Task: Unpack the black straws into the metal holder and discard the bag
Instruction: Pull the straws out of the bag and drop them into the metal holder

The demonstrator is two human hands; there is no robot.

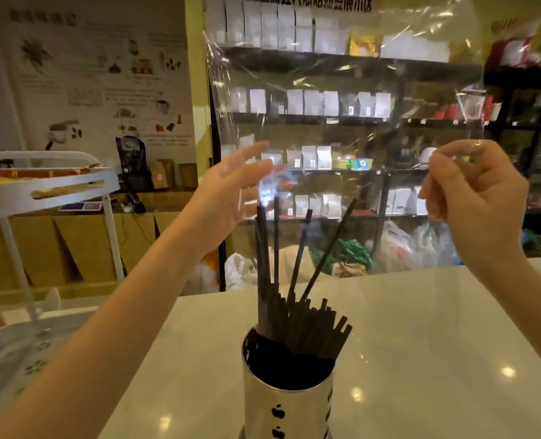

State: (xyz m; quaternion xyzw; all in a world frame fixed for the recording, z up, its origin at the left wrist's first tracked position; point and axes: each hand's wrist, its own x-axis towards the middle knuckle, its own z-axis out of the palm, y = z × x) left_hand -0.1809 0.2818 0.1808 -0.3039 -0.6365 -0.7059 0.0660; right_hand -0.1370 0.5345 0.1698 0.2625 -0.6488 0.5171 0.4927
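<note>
Holder (286, 394): stood on the worktop (421, 327), packed with straws (297, 315), a few poking up taller.
Bag (342, 99): clear, held up above the holder.
Left hand (231, 198): fingers spread, flat against the bag.
Right hand (475, 191): fingers pinched the bag's edge.
</note>
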